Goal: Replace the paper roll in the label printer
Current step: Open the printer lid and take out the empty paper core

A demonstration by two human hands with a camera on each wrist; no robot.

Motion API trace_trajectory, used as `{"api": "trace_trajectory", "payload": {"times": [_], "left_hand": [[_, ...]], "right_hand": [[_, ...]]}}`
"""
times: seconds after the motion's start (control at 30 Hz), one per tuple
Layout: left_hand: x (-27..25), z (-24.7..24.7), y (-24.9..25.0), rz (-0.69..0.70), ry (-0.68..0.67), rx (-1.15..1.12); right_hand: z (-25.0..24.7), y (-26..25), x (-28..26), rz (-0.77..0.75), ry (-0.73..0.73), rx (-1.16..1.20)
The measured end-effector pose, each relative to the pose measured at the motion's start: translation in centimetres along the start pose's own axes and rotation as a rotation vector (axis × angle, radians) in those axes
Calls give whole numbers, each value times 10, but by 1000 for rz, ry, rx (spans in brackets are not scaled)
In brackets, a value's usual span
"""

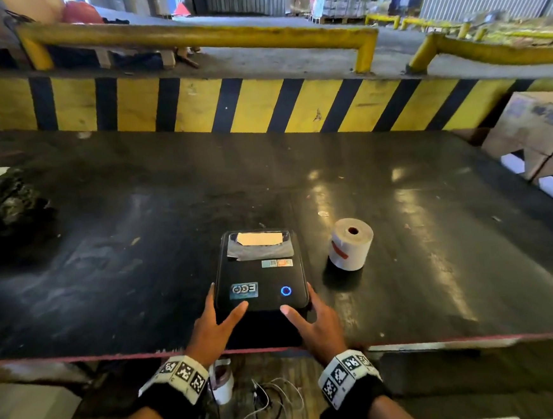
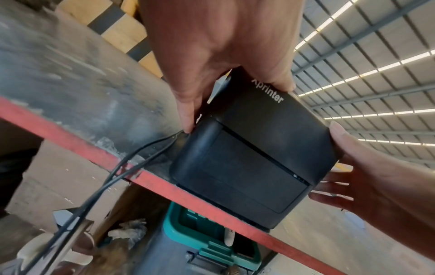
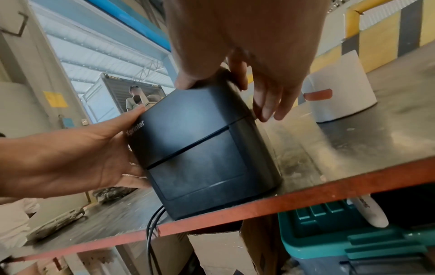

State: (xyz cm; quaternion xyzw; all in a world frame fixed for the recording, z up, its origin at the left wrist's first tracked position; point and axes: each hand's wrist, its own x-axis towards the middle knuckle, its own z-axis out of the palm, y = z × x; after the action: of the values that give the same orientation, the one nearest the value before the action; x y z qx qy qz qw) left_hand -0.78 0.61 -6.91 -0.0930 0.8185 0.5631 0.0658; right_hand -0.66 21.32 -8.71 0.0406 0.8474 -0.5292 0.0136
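Observation:
The black label printer (image 1: 260, 276) stands near the front edge of the dark table (image 1: 137, 220), lid down, its blue ring light on. A strip of beige paper (image 1: 261, 238) shows at its far end. My left hand (image 1: 227, 297) grips the printer's left side, fingers down the side and thumb on the lid. My right hand (image 1: 297, 298) holds the right side the same way. The wrist views show the printer's front (image 2: 254, 158) (image 3: 200, 148) clasped between both hands. A white paper roll (image 1: 350, 244) (image 3: 341, 89) with red tape stands upright to the right, untouched.
A yellow-and-black striped barrier (image 1: 194, 106) runs along the table's far edge. Cardboard boxes (image 1: 541, 142) sit at the right, a dark crumpled bag (image 1: 4, 211) at the left. The printer's black cable (image 2: 117, 167) drops over the red front edge. A green crate (image 3: 353, 232) is below.

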Motion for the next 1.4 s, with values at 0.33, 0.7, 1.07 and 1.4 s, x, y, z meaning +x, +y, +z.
{"api": "trace_trajectory", "payload": {"times": [0.33,0.7,1.07,1.4], "left_hand": [[1,-2,-2,34,-20,-16],[19,-17,-24,-45,-67,-136],[55,-32,-23,-42,-162,330],[89,-41,4,-211,-392,560]], "right_hand": [[-2,14,7,-92,83,-138],[-28,-29,33,-158,96,-167],[-56,-117,140,-3,242,-186],[-52,-93,178,-307,249,-45]]}}
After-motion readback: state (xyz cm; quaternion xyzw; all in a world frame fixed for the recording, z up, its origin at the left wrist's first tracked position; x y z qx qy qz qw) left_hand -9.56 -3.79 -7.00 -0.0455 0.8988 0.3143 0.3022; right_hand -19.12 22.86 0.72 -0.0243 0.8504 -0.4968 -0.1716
